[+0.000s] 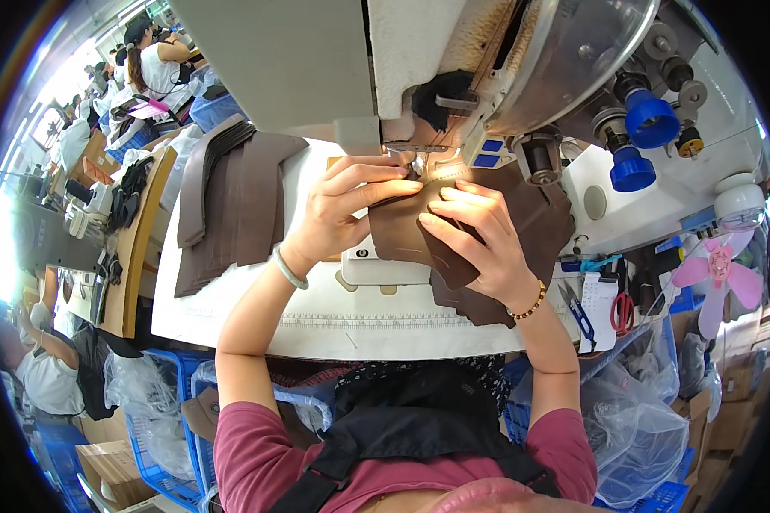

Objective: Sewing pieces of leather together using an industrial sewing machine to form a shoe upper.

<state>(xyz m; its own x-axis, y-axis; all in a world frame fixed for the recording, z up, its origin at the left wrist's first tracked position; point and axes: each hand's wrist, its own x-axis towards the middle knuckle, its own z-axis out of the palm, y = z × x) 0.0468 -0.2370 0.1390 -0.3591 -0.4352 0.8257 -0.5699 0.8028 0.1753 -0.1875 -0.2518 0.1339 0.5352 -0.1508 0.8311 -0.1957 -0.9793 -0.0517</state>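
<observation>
A brown leather piece [406, 235] lies on the white sewing table [257, 316] under the needle area of a sewing machine [453, 77]. My left hand [338, 209] presses its fingertips on the upper left edge of the piece, right by the presser foot. My right hand [475, 239] lies flat on the folded leather, pinching a flap beside the needle. More brown leather [543, 214] spreads out to the right beneath the machine head.
A stack of brown leather strips [231, 201] lies at the table's left. Blue thread snips [577, 312] and red scissors [622, 312] rest at the right edge. Blue crates [158, 402] with plastic bags stand below. A pink fan [717, 274] is right; other workers sit far left.
</observation>
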